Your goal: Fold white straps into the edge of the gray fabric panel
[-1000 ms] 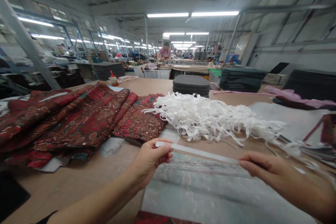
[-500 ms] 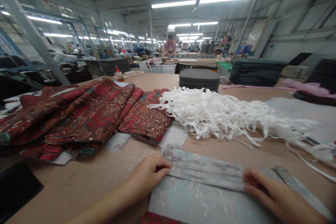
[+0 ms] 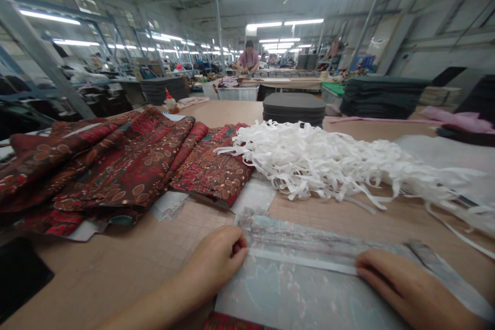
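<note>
A greyish translucent-looking cloth (image 3: 305, 296) with pale blue and pink floral marks lies in front of me, its far part gathered in folds. A flat white strip (image 3: 297, 261) runs straight across it between my two hands. My left hand (image 3: 218, 258) is closed, thumb and fingers pinching the strip's left end at the cloth's edge. Toward the other end, my right hand (image 3: 406, 278) has its fingers pressed together on the strip and cloth. Under the near edge shows some red patterned fabric (image 3: 232, 323).
Brown-red patterned fabric (image 3: 127, 165) is heaped at left. A pile of white ribbons (image 3: 320, 165) lies beyond my hands, with dark grey pads (image 3: 294, 108) stacked behind. A red-tipped bottle (image 3: 170, 102) stands at the far left. Another person (image 3: 248, 59) works at a farther table.
Between my hands the white strip now shows as a clear band where a dark fold of cloth edge was seen. Both hands stay close to their places; the view has tilted slightly down.
</note>
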Motion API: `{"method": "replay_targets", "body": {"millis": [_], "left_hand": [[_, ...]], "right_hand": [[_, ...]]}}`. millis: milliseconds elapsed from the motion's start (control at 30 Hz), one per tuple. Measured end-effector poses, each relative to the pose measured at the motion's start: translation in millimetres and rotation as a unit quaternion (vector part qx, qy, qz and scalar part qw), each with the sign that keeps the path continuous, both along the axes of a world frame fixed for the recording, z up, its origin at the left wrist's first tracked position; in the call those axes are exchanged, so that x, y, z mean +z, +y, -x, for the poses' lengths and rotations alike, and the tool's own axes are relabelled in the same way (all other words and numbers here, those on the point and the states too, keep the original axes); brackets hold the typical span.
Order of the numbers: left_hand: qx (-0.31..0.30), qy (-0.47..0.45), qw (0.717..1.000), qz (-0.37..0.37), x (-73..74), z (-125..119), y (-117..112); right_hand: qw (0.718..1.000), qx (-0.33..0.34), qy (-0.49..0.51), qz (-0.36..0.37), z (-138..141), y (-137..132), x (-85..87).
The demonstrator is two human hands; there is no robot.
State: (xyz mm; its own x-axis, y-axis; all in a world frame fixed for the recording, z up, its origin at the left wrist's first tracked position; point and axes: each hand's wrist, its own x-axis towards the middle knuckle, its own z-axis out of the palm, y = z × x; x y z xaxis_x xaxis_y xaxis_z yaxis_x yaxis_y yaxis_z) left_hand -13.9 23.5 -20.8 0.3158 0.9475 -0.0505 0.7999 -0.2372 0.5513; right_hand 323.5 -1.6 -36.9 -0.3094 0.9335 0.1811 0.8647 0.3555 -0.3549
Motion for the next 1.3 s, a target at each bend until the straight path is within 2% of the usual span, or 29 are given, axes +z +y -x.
{"method": "replay_targets", "body": {"millis": [100,200,333,433,567,733,800,900,1033,1133,1300], "left_hand": [[-0.019,0.039,0.999,-0.022,2.2,-1.6,-1.6],[-0.053,0.085,0.989,-0.109,-0.2,-1.3,-4.1],[-0.17,0.168,0.939,-0.249,-13.0,-0.4,-10.1],[-0.229,0.214,0.899,-0.307,-20.5,-1.0,-16.8],[-0.244,0.261,0.886,-0.295,-15.8,-3.2,-22.4],[-0.263,0.241,0.896,-0.265,-2.2,-16.0,-12.6],[-0.288,0.229,0.896,-0.247,2.2,-32.0,-6.0],[-0.352,0.193,0.886,-0.233,6.0,-68.4,0.5],[-0.398,0.162,0.876,-0.22,2.4,-113.5,2.2],[-0.41,0.175,0.869,-0.214,-4.8,-126.8,3.4],[-0.418,0.173,0.861,-0.231,-16.3,-122.7,8.2]], "right_hand": [[1.0,-0.001,-0.011,0.01,2.1,-1.7,3.0],[0.999,-0.002,-0.029,0.022,3.6,-2.6,5.4],[0.998,-0.004,-0.052,0.029,6.2,-3.5,7.3],[0.998,-0.013,-0.056,0.031,9.4,-4.2,9.3],[0.998,-0.022,-0.053,0.029,12.6,-5.0,12.1],[0.997,-0.02,-0.07,0.007,13.4,-4.7,10.7],[0.996,-0.018,-0.087,-0.008,15.0,-4.3,9.6],[0.993,-0.025,-0.113,-0.017,20.0,-4.5,10.8],[0.99,-0.05,-0.135,0.013,20.7,-6.8,19.6],[0.991,-0.078,-0.093,0.06,2.7,-9.6,28.4],[0.98,-0.155,0.022,0.122,-51.1,-18.0,33.1]]}}
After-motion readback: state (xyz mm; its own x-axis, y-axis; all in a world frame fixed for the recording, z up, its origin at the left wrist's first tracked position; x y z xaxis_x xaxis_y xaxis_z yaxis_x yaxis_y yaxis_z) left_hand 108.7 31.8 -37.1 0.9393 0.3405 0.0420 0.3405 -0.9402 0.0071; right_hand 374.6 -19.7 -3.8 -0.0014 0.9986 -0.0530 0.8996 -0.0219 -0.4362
